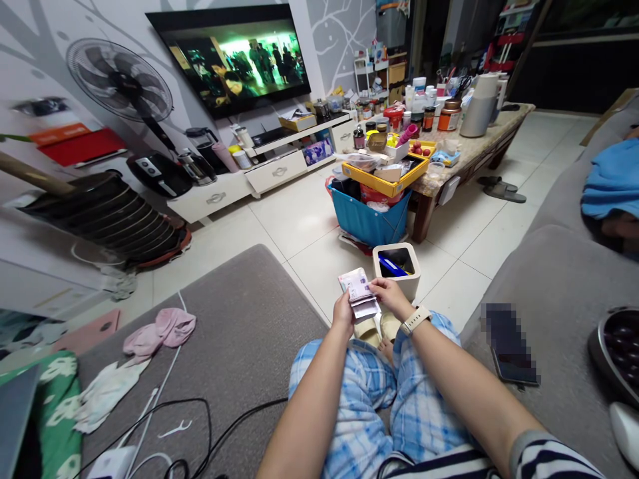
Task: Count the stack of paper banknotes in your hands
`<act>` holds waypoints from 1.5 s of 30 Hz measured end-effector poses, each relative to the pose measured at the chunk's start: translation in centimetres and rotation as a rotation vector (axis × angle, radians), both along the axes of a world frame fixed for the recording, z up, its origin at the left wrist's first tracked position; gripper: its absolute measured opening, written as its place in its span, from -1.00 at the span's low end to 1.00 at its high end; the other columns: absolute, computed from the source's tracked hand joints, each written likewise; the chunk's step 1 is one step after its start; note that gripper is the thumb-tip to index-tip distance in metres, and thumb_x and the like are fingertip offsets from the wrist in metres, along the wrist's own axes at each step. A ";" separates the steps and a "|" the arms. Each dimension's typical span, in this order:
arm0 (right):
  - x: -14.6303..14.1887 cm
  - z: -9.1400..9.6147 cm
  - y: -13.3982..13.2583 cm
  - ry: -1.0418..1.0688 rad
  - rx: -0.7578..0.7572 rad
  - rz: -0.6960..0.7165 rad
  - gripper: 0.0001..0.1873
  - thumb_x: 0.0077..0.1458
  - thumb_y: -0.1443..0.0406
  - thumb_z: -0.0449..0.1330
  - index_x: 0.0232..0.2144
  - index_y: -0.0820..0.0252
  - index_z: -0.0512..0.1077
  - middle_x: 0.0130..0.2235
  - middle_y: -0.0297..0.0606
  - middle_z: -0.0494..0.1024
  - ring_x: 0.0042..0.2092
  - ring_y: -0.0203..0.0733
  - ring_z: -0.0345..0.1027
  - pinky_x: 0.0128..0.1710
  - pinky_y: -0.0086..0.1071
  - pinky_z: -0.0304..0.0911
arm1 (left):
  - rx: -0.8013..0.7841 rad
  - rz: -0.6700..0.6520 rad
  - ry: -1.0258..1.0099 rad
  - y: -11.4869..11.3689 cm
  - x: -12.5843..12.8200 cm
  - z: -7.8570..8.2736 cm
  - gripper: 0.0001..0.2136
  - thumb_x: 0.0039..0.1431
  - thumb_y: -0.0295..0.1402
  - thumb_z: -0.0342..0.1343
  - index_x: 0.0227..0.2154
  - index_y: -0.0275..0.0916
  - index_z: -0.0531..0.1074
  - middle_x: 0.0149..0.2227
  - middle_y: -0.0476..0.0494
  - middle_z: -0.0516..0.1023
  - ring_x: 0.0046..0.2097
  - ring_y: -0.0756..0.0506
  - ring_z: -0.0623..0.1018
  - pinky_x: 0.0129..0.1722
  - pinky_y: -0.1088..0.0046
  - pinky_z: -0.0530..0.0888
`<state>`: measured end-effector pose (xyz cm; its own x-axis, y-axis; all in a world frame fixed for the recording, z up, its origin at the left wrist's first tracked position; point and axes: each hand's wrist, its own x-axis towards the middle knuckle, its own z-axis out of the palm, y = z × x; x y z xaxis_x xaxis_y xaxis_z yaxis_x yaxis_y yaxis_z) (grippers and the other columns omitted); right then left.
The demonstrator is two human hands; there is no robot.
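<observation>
Above my knees, my left hand (343, 312) is closed around the left edge of a small stack of pale printed cards or paper slips (355, 286). Pink and purple print shows on the top one; the exact kind is too small to tell. My right hand (393, 297), with a beige-strapped watch (416, 320) on its wrist, pinches the stack's right edge. The lower pieces fan out towards me. Just beyond my right hand stands a cream bin (412, 278) with a blue packet (392, 265) inside.
A phone (513, 346) and a bowl of dark round fruit (626, 352) lie to my right on the grey sofa (554, 279). Cables (210, 426) and a pink cloth (162, 332) are on the left seat. Ahead stand a blue basket (369, 216) and a cluttered table (479, 143).
</observation>
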<state>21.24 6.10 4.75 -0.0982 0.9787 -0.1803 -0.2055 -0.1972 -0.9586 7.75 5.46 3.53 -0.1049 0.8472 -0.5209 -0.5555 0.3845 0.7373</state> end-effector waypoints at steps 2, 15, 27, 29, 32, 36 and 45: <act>0.0 -0.1 0.0 0.003 -0.004 0.000 -0.64 -0.24 0.04 0.31 -0.53 0.20 0.41 -0.56 -0.39 0.35 -0.53 -0.32 0.12 -0.49 -0.39 0.01 | 0.000 0.000 0.003 0.0 0.0 -0.1 -0.79 0.07 -0.32 0.14 -0.31 -0.38 0.53 -0.34 -0.27 0.61 -0.31 -0.18 0.61 -0.23 0.29 0.51; 0.1 -0.7 0.2 0.018 0.004 0.003 -0.62 -0.25 0.02 0.33 -0.53 0.20 0.41 -0.56 -0.39 0.37 -0.53 -0.33 0.14 -0.50 -0.40 0.04 | 0.012 -0.018 0.000 0.1 -0.1 -0.4 -0.76 0.08 -0.30 0.13 -0.28 -0.39 0.53 -0.35 -0.26 0.61 -0.34 -0.17 0.61 -0.26 0.30 0.52; 0.0 -0.5 0.2 0.024 -0.007 -0.007 -0.64 -0.24 0.05 0.33 -0.53 0.20 0.40 -0.57 -0.40 0.35 -0.55 -0.35 0.11 -0.51 -0.40 0.01 | 0.013 -0.021 -0.031 0.1 -0.1 -0.4 -0.75 0.09 -0.30 0.13 -0.26 -0.39 0.52 -0.34 -0.26 0.61 -0.30 -0.19 0.61 -0.24 0.29 0.52; 0.1 -0.2 0.1 0.024 -0.012 0.004 -0.64 -0.18 0.03 0.29 -0.50 0.20 0.42 -0.57 -0.38 0.37 -0.55 -0.34 0.11 -0.51 -0.40 0.00 | 0.013 -0.021 -0.040 0.1 -0.1 -0.2 -0.75 0.10 -0.30 0.13 -0.26 -0.40 0.51 -0.35 -0.28 0.61 -0.31 -0.19 0.61 -0.25 0.30 0.51; 0.2 0.1 0.0 0.026 -0.030 0.023 -0.63 -0.12 0.01 0.24 -0.46 0.20 0.43 -0.58 -0.35 0.40 -0.55 -0.32 0.14 -0.50 -0.40 0.00 | 0.004 -0.019 -0.033 0.1 -0.1 -0.1 -0.77 0.11 -0.33 0.11 -0.30 -0.43 0.51 -0.40 -0.29 0.60 -0.35 -0.18 0.61 -0.28 0.32 0.51; 0.2 -0.1 0.0 -0.019 0.001 -0.010 -0.66 -0.20 0.07 0.31 -0.54 0.19 0.36 -0.59 -0.38 0.38 -0.51 -0.29 0.18 -0.44 -0.38 0.06 | 0.013 -0.009 -0.020 0.1 0.0 -0.1 -0.82 0.06 -0.37 0.14 -0.33 -0.41 0.50 -0.44 -0.24 0.59 -0.40 -0.14 0.59 -0.34 0.37 0.49; 0.6 -1.8 0.5 -0.161 0.045 -0.135 -0.63 -0.23 0.08 0.36 -0.50 0.18 0.33 -0.54 -0.42 0.32 -0.46 -0.28 0.17 -0.39 -0.38 0.08 | 0.070 -0.056 -0.015 -0.2 0.1 0.4 -0.83 -0.09 -0.45 0.22 -0.36 -0.36 0.50 -0.43 -0.16 0.59 -0.41 -0.10 0.57 -0.35 0.41 0.48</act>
<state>21.84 6.59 2.94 0.0609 0.9884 -0.1391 -0.0708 -0.1347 -0.9883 7.84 5.23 3.92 -0.0493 0.8861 -0.4609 -0.5459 0.3625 0.7553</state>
